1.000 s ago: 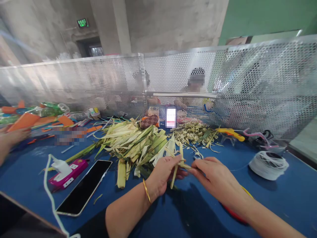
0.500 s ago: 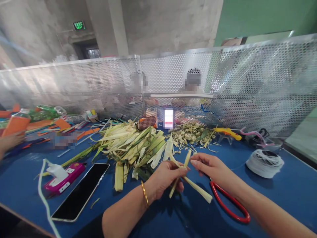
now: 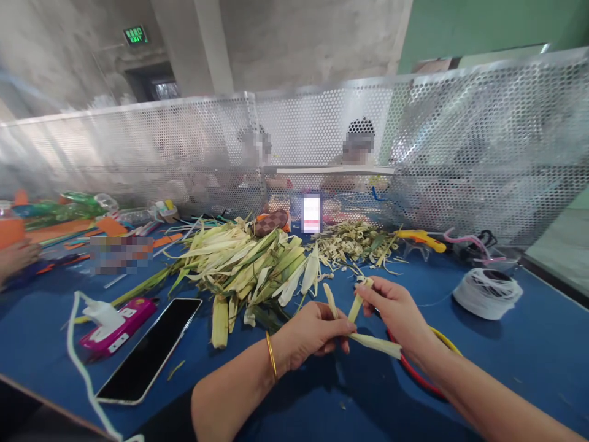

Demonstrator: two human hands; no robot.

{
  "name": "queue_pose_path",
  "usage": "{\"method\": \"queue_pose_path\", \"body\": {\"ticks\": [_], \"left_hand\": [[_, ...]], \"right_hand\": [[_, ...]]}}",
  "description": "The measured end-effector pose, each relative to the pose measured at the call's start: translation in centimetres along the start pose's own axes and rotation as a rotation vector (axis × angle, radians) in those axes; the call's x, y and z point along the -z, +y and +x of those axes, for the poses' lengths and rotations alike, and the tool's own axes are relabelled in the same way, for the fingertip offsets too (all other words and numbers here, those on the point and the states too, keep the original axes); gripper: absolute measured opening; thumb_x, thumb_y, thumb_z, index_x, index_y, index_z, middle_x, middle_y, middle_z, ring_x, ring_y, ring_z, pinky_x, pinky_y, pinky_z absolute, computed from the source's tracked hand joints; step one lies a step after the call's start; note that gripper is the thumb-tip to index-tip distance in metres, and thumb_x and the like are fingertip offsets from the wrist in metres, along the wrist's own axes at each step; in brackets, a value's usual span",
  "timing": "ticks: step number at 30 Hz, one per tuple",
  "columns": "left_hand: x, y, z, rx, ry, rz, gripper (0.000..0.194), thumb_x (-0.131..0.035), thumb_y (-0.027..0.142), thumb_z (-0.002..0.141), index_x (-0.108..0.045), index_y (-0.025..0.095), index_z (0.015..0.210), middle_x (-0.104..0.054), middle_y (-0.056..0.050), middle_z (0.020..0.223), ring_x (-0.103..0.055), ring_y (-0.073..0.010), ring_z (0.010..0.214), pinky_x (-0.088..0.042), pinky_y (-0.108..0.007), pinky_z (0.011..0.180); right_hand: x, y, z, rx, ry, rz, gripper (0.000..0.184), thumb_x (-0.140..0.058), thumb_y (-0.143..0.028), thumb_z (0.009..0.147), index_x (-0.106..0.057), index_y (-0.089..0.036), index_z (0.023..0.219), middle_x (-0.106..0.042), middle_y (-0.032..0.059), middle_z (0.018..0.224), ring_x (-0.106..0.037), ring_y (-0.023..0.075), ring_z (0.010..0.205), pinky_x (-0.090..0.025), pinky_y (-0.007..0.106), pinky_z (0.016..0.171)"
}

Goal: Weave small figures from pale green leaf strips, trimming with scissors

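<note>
Husk strips pinched between two bare hands, centre of table

Pale husk strips [image 3: 377, 345] are held above the blue table [image 3: 230, 399], between the hands. Their crossing is pinched by the left hand [image 3: 317, 331], thumb pressed down over bent fingers, presumably so that the crossing cannot slip. The tip of one raised strip is pinched between thumb and fingers of the right hand [image 3: 391, 307], apparently so that it can be steered or tensioned. One end points to 11 o'clock; a wide one fans out towards 4 o'clock (what is under the left thumb cannot be told).

Clock taken from the hands: a large husk pile [image 3: 239, 258] is at 10, likely put there for easy reach. Curled scraps [image 3: 359, 242] are heaped at 12, seemingly to be out of the way. A yellow tool [image 3: 421, 238] lies at 1, a spool of white line [image 3: 488, 301] between 2 and 3. A red loop [image 3: 414, 373] (scissor handle, probably) is partly covered by the right forearm at 4. At 9, a phone [image 3: 151, 353] is laid flat beside a pink power strip [image 3: 122, 328], maybe for charging, though no cable into it can be made out.
</note>
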State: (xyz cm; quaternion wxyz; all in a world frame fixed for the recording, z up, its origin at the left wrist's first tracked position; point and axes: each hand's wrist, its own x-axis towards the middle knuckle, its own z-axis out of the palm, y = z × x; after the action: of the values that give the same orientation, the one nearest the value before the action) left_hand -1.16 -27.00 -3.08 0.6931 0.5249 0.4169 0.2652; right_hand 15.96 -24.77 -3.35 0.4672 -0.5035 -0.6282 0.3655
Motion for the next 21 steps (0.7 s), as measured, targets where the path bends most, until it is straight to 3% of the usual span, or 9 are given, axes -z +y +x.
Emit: {"method": "queue_pose_path", "body": {"ticks": [2,4,6,7,9,11,14,17,21], "left_hand": [[-0.1,-0.1,0.0,0.001,-0.024,-0.002,0.034,-0.066,0.048,0.068,-0.061,0.014,0.068,-0.059,0.002,0.054,-0.028,-0.0026,0.034,-0.014,-0.022,0.039],[-0.2,-0.2,-0.1,0.005,-0.057,-0.005,0.047,-0.056,0.058,0.073,-0.067,0.012,0.077,-0.060,0.000,0.058,-0.029,-0.0034,0.037,-0.015,-0.023,0.040],[-0.4,-0.2,-0.2,0.010,-0.086,0.015,0.056,-0.049,0.063,0.076,-0.069,0.012,0.083,-0.060,-0.001,0.061,-0.030,-0.0042,0.039,-0.015,-0.023,0.041],[-0.5,-0.3,-0.3,0.012,-0.094,0.036,0.056,-0.049,0.063,0.076,-0.070,0.012,0.084,-0.059,-0.001,0.060,-0.030,-0.0045,0.040,-0.014,-0.023,0.042],[-0.8,-0.3,-0.3,0.012,-0.100,0.087,0.053,-0.053,0.061,0.074,-0.070,0.011,0.084,-0.057,0.000,0.058,-0.028,-0.0046,0.040,-0.013,-0.024,0.043],[-1.0,-0.5,-0.3,-0.002,-0.078,0.114,0.049,-0.056,0.058,0.072,-0.068,0.011,0.081,-0.056,0.001,0.056,-0.027,-0.0047,0.041,-0.014,-0.024,0.044],[-1.5,-0.8,-0.2,-0.032,-0.002,0.077,0.046,-0.056,0.058,0.072,-0.066,0.013,0.076,-0.055,0.002,0.055,-0.028,-0.0050,0.042,-0.015,-0.024,0.046],[-1.7,-0.9,-0.2,-0.036,0.037,0.049,0.047,-0.054,0.058,0.073,-0.065,0.013,0.074,-0.052,0.002,0.054,-0.031,-0.0057,0.044,-0.017,-0.023,0.047],[-1.9,-1.1,-0.3,-0.019,-0.029,0.111,0.043,-0.056,0.055,0.073,-0.068,0.013,0.073,-0.048,0.003,0.053,-0.035,-0.0073,0.048,-0.020,-0.023,0.048]], "right_hand": [[0.3,0.1,0.1,0.084,0.062,-0.163,0.028,-0.058,-0.046,0.076,-0.060,-0.018,0.069,-0.059,0.0011,0.059,-0.054,0.0162,0.054,-0.044,0.030,0.056],[0.6,-0.2,0.1,0.239,0.150,-0.338,0.028,-0.061,-0.040,0.075,-0.065,-0.018,0.092,-0.067,0.0080,0.087,-0.061,0.0206,0.070,-0.047,0.034,0.064],[0.8,-0.7,-0.1,0.394,0.083,-0.409,0.025,-0.059,-0.036,0.079,-0.068,-0.021,0.096,-0.066,0.0101,0.103,-0.062,0.0234,0.085,-0.048,0.038,0.073],[0.7,-1.1,-0.3,0.416,-0.027,-0.396,0.020,-0.056,-0.035,0.082,-0.069,-0.021,0.088,-0.068,0.0090,0.098,-0.063,0.0227,0.085,-0.048,0.037,0.074],[0.3,-1.6,-0.8,0.295,-0.263,-0.300,0.024,-0.051,-0.034,0.084,-0.068,-0.020,0.073,-0.068,0.0045,0.076,-0.063,0.0181,0.070,-0.050,0.031,0.064],[-0.5,-1.7,-1.3,0.063,-0.362,-0.200,0.023,-0.055,-0.036,0.080,-0.063,-0.019,0.068,-0.062,-0.0002,0.063,-0.056,0.0121,0.048,-0.045,0.024,0.046],[-1.4,-1.6,-1.8,-0.107,-0.285,-0.097,0.024,-0.058,-0.040,0.074,-0.055,-0.019,0.063,-0.054,-0.0039,0.056,-0.045,0.0082,0.038,-0.037,0.021,0.036],[-1.7,-1.6,-1.9,-0.102,-0.167,-0.062,0.026,-0.056,-0.041,0.074,-0.049,-0.021,0.059,-0.047,-0.0053,0.049,-0.043,0.0097,0.040,-0.036,0.022,0.038],[-1.8,-1.7,-2.1,0.014,-0.058,-0.147,0.025,-0.054,-0.039,0.075,-0.050,-0.021,0.058,-0.049,-0.0031,0.053,-0.046,0.0124,0.048,-0.038,0.024,0.045]]}}
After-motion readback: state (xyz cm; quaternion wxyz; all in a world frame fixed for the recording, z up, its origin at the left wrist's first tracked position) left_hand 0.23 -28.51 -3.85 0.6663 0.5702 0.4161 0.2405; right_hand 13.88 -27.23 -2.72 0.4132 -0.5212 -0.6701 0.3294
